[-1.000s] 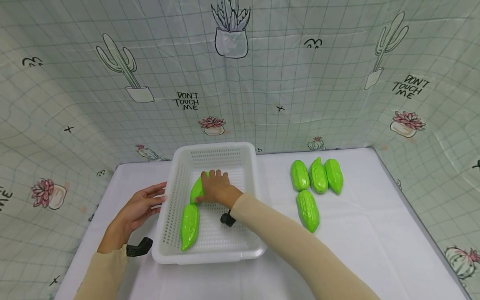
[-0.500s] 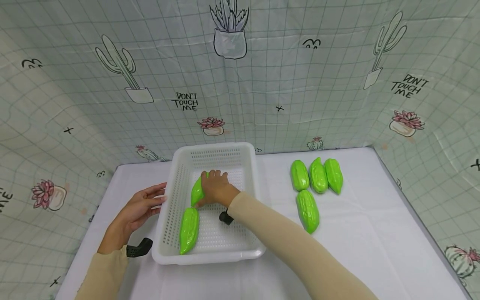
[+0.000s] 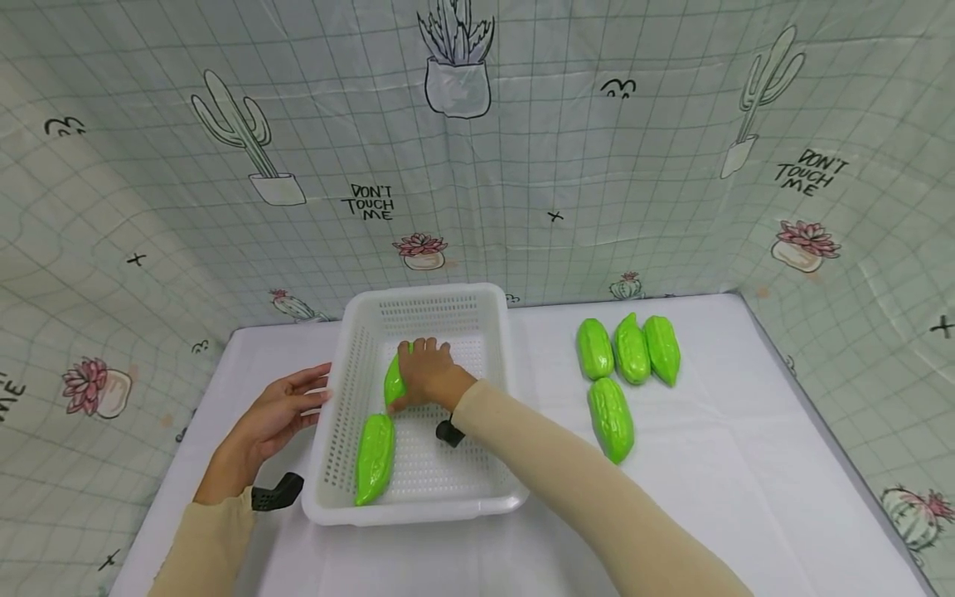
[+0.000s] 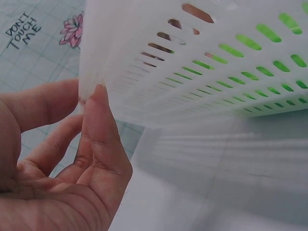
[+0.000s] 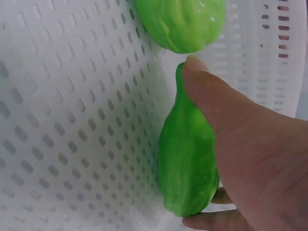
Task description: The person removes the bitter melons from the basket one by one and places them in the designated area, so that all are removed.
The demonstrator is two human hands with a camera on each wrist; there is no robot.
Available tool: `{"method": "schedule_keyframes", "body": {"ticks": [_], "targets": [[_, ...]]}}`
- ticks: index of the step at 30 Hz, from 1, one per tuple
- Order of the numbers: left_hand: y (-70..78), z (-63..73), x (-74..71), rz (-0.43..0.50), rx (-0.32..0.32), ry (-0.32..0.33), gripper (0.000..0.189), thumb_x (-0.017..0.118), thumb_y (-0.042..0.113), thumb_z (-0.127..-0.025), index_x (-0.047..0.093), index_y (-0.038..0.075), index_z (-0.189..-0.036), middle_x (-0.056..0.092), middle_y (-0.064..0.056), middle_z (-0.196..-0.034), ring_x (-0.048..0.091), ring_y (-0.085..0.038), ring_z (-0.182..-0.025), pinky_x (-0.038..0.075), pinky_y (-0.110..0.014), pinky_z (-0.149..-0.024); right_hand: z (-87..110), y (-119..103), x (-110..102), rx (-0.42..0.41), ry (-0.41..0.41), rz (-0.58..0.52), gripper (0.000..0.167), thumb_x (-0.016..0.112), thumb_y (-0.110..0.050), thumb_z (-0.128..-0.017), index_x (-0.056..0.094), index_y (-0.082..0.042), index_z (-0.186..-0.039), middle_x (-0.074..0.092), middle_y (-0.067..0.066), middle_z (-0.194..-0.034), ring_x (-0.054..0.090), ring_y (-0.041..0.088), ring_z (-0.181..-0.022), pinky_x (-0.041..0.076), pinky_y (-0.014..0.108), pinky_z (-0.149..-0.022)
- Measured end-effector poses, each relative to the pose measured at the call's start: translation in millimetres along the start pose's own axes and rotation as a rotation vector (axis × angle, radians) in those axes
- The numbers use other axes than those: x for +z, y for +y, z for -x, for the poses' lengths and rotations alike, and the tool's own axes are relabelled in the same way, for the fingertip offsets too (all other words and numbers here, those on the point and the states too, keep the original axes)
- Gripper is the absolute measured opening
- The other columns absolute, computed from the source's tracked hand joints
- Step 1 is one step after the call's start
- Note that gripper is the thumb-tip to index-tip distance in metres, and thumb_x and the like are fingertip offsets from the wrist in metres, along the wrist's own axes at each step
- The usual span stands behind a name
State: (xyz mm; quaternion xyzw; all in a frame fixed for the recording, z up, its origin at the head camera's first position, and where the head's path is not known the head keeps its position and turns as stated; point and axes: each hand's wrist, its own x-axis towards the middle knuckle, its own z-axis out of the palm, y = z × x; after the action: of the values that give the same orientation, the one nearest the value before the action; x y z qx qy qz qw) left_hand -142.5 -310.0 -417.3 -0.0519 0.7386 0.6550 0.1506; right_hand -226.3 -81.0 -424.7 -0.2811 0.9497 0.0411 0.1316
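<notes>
The right hand (image 3: pixel 429 373) is inside the basket, gripping a green gourd (image 5: pixel 187 154). Its thumb lies at the gourd's narrow end, and other fingers show by the thick end. The left hand (image 3: pixel 279 410) is outside the basket on the left, its fingers loosely extended and their tips against the side wall. A beige sleeve (image 3: pixel 205 543) covers the left forearm and another beige sleeve (image 3: pixel 552 464) the right one; a small black device (image 3: pixel 278 492) sits at the left wrist and another black device (image 3: pixel 450 433) at the right.

The held gourd is in the left half of the basket, its narrow end toward the person. Just beside that end, nearer the person, a second gourd (image 3: pixel 375 460) lies on the basket floor along the left wall.

The white plastic basket (image 3: pixel 418 516) has rows of slots in its walls and stands on a table (image 3: pixel 709 497) covered in white cloth. To the right of the basket, well apart from it, three gourds lie side by side at the back: a left one (image 3: pixel 594 350), a middle one (image 3: pixel 632 352) and a right one (image 3: pixel 662 350). A front gourd (image 3: pixel 612 420) lies nearer the person, just below the left one. Behind everything hangs a gridded cloth (image 3: pixel 656 215) printed with potted cacti and "DON'T TOUCH ME".
</notes>
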Motion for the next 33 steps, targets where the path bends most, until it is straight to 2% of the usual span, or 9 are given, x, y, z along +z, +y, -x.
{"method": "schedule_keyframes", "body": {"ticks": [5, 15, 25, 33], "targets": [[-0.4, -0.6, -1.0, 0.014, 0.005, -0.012, 0.072, 0.063, 0.005, -0.106, 0.023, -0.007, -0.165, 0.062, 0.013, -0.120, 0.069, -0.003, -0.101, 0.059, -0.025, -0.084, 3.5, 3.4, -4.1, -0.019, 0.013, 0.016, 0.112, 0.074, -0.076, -0.084, 0.032, -0.007, -0.162, 0.047, 0.017, -0.157, 0.044, 0.035, -0.146, 0.039, 0.051, -0.120], [-1.3, 0.6, -2.9, 0.013, 0.012, -0.028, 0.072, 0.062, 0.005, -0.106, 0.022, -0.007, -0.165, 0.063, 0.016, -0.118, 0.069, -0.002, -0.101, 0.058, -0.024, -0.083, 23.3, 11.9, -22.9, -0.072, 0.055, 0.135, 0.117, 0.075, -0.075, -0.083, 0.026, -0.010, -0.166, 0.038, 0.016, -0.163, 0.036, 0.035, -0.152, 0.031, 0.053, -0.124], [-1.0, -0.5, -1.2, 0.017, 0.006, -0.023, 0.073, 0.063, 0.005, -0.106, 0.021, -0.007, -0.165, 0.063, 0.016, -0.117, 0.069, -0.002, -0.100, 0.059, -0.024, -0.083, 52.0, 31.6, -36.5, -0.123, 0.140, 0.121, 0.122, 0.082, -0.072, -0.078, 0.029, -0.008, -0.167, 0.037, 0.018, -0.165, 0.034, 0.036, -0.154, 0.027, 0.055, -0.127], [-1.6, -0.9, -1.7, 0.021, 0.006, -0.036, 0.073, 0.062, 0.005, -0.106, 0.020, -0.007, -0.165, 0.064, 0.016, -0.117, 0.070, -0.002, -0.101, 0.059, -0.024, -0.083, 76.2, 48.3, -39.7, -0.129, 0.195, 0.085, 0.122, 0.086, -0.068, -0.077, 0.030, -0.007, -0.166, 0.035, 0.019, -0.166, 0.033, 0.038, -0.154, 0.023, 0.056, -0.128]]}}
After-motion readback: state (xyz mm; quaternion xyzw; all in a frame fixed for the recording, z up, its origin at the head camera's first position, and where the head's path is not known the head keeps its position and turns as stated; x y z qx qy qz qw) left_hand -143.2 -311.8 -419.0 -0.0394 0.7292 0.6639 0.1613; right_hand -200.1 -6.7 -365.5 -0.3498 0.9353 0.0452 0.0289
